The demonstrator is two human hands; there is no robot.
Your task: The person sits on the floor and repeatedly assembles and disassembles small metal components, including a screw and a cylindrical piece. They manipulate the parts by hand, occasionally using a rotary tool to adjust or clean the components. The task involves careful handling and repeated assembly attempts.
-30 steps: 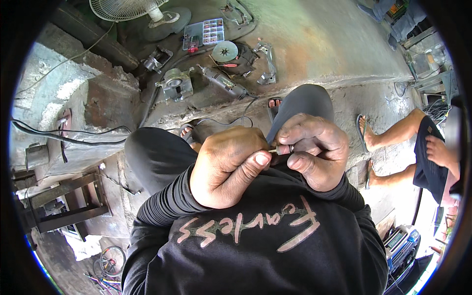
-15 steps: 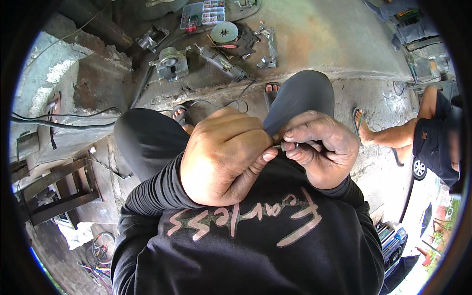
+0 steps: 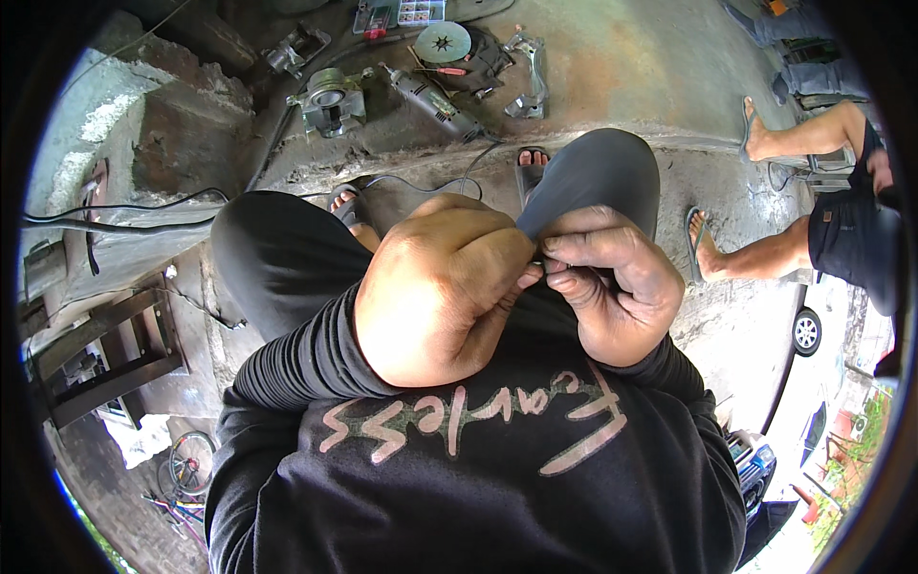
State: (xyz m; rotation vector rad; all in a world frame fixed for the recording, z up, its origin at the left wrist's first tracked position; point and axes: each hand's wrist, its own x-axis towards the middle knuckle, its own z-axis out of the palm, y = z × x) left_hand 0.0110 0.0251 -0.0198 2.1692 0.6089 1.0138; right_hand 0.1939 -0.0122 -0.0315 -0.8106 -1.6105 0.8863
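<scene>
My left hand (image 3: 440,292) is closed, back of the hand up, with thumb and fingers pinched together. Meeting it fingertip to fingertip above my lap is my right hand (image 3: 617,282), also in a pinch. A tiny metal-looking piece (image 3: 539,265) shows between the fingertips. Most of it is covered by the fingers, so its kind cannot be made out. Both hands are held close in front of my black shirt, between my knees.
Ahead lie a cast metal part (image 3: 330,100), a grey corded power tool (image 3: 435,105), a round disc (image 3: 443,42), a red-handled tool (image 3: 449,70), a metal bracket (image 3: 526,77) and a compartment box (image 3: 421,11). Another person's leg (image 3: 765,256) is at the right.
My two hands have drawn closer together at the fingertips, and less of the small piece shows. The person at the right shows another leg, farther ahead. The view has shifted slightly.
</scene>
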